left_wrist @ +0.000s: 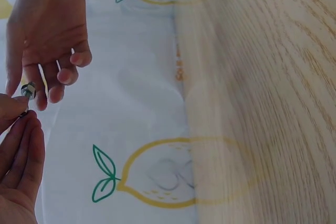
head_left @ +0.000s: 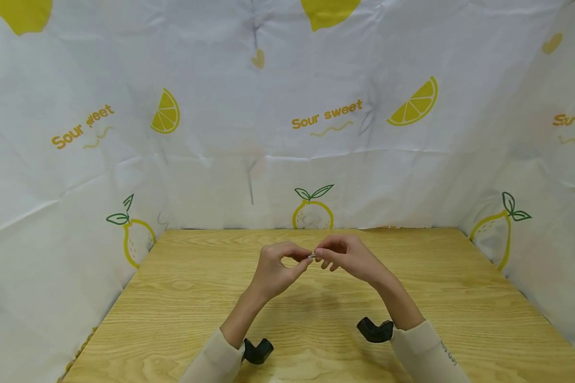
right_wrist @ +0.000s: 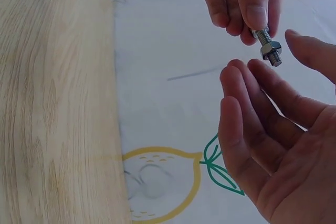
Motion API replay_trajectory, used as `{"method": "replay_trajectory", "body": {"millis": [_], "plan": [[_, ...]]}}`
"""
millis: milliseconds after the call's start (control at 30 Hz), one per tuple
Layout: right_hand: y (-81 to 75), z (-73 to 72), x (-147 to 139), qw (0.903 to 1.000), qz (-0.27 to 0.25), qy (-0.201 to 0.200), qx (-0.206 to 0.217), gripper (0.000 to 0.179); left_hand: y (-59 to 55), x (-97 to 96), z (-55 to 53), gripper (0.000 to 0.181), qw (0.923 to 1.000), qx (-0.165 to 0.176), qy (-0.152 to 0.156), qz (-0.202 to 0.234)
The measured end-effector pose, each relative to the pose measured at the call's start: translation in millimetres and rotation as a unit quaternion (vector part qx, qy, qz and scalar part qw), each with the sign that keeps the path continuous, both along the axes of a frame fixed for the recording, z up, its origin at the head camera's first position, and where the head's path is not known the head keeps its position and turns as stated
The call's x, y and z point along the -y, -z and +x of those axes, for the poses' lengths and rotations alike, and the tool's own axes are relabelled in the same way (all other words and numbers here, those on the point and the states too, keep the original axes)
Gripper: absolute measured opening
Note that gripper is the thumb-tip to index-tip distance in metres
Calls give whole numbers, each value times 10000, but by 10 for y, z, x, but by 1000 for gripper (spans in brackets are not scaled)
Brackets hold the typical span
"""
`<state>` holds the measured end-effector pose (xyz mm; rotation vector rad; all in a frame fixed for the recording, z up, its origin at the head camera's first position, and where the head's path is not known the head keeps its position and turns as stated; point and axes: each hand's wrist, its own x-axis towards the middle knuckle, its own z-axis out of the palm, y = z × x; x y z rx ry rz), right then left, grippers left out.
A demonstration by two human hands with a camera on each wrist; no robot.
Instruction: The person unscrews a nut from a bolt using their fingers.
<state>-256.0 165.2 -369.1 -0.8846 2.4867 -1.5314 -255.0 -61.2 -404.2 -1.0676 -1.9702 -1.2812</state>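
Note:
My left hand [head_left: 275, 268] pinches a small metal bolt [right_wrist: 262, 36] between thumb and fingers, above the table. A hex nut [right_wrist: 271, 49] is threaded on the bolt near its free tip, also visible as a nut [left_wrist: 29, 88] in the left wrist view. The bolt's other end is hidden by the left fingertips. Around the free end, my right hand [right_wrist: 278, 145] is held with thumb and fingers apart and loosely bent. In the right wrist view a gap shows between the nut and the right hand's thumb and fingers.
Below the hands lies a wood-grain table [head_left: 311, 330]. A white sheet [head_left: 211, 181] printed with lemons hangs behind it and along both sides. Black wrist-worn pieces, a left one [head_left: 259, 351] and a right one [head_left: 376, 330], stick out from the cuffs.

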Motion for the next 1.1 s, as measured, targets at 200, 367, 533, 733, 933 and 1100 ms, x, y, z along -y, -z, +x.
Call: {"method": "replay_trajectory", "body": {"millis": [200,367,533,733,933,1100], "plan": [[-24,1,26,9995,259,-160,98,34,-4,0,1,8,10000,21,-53,-32],[-2,-4,27,9997,156,-207,17,27,-3,7,13,7,10000,44,-29,-50],[20,0,21,9999,-18,-104,-33,19,-11,6,27,7,10000,33,-2,-59],[22,4,24,9997,-91,118,-181,19,-14,0,21,8,10000,-29,13,-31],[17,-7,20,10000,84,-3,-40,25,-17,0,20,8,10000,-29,-7,-34],[16,-19,19,9996,229,-191,-24,34,-14,-2,18,6,10000,17,-63,-68]]}}
